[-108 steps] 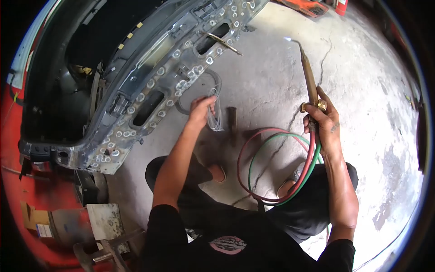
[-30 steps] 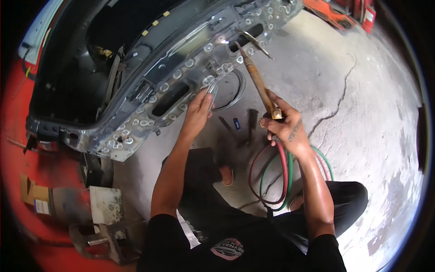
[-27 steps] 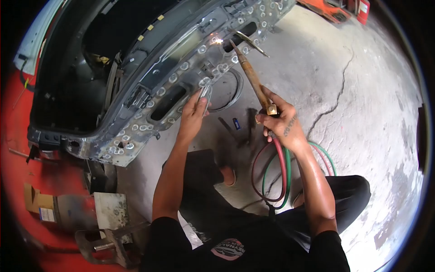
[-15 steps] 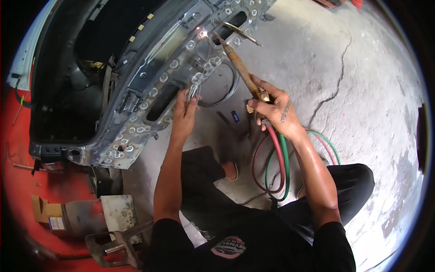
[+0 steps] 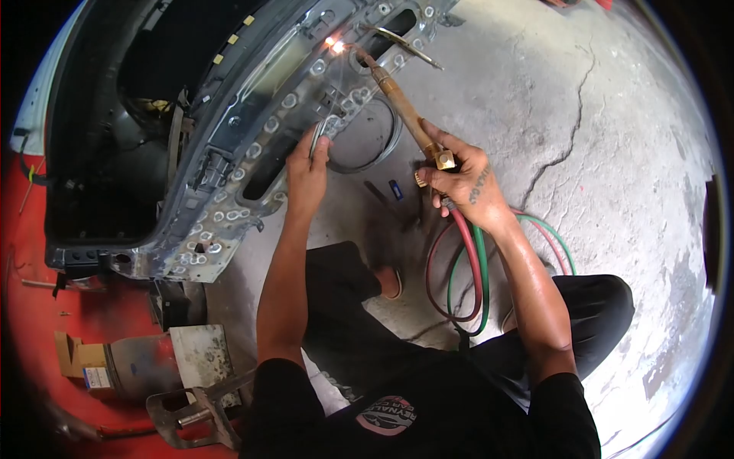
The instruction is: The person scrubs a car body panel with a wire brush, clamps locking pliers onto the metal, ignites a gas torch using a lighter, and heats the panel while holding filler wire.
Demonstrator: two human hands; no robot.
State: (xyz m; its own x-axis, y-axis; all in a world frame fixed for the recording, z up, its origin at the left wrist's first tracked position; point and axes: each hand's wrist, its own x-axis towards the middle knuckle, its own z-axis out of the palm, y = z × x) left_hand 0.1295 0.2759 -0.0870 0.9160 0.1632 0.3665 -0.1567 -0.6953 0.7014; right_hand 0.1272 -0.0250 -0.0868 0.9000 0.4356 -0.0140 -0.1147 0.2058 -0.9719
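My right hand [image 5: 462, 180] is wrapped round the handle of a brass gas torch [image 5: 399, 103], below which red and green hoses [image 5: 480, 268] hang in a loop. The torch's tip points at the spot-marked grey car panel [image 5: 252, 153], where a bright orange glow [image 5: 336, 47] shows. My left hand [image 5: 307, 164] pinches a thin coil of wire [image 5: 319, 136] close to the panel's edge. A pair of long metal pliers or a clamp [image 5: 405, 46] sits across an oval slot, near the torch tip.
A larger wire coil [image 5: 394, 138] lies on the concrete floor [image 5: 512, 99], with a blue lighter-like object [image 5: 395, 190] nearby. At the lower left are an open cardboard box [image 5: 90, 358], a grey cylinder [image 5: 141, 367], a stained plate [image 5: 200, 356] and a metal clamp [image 5: 202, 417].
The torch has moved from over the floor to the panel, where a glow now shows. My left hand has moved up and left with the wire, beside the panel edge.
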